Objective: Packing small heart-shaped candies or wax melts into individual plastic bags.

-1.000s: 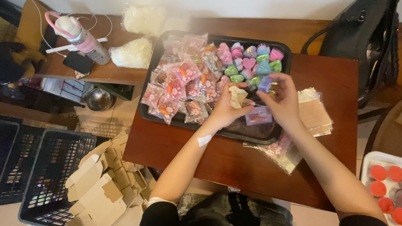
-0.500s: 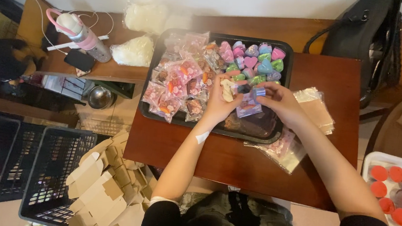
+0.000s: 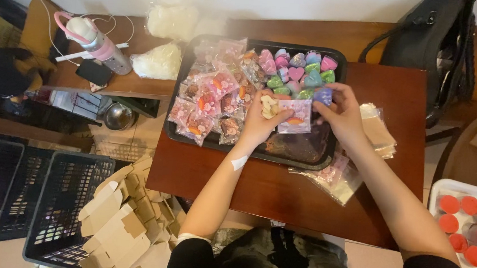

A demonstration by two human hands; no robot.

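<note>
Both hands meet over a black tray on a red-brown table. My left hand and my right hand together hold a small clear patterned bag with something orange inside it. The left hand also keeps a pale heart-shaped piece by its fingers. Behind the hands, colourful heart-shaped pieces fill the tray's far right. Filled pink bags are heaped on its left side.
Empty clear bags and a stack of bags lie right of the tray. A pink bottle, phone, white bags, black baskets, folded cardboard boxes, a black bag, red-lidded jars.
The hands have dropped a little toward me from the heart pieces. The patterned bag now lies flat between both hands with an orange piece in it.
</note>
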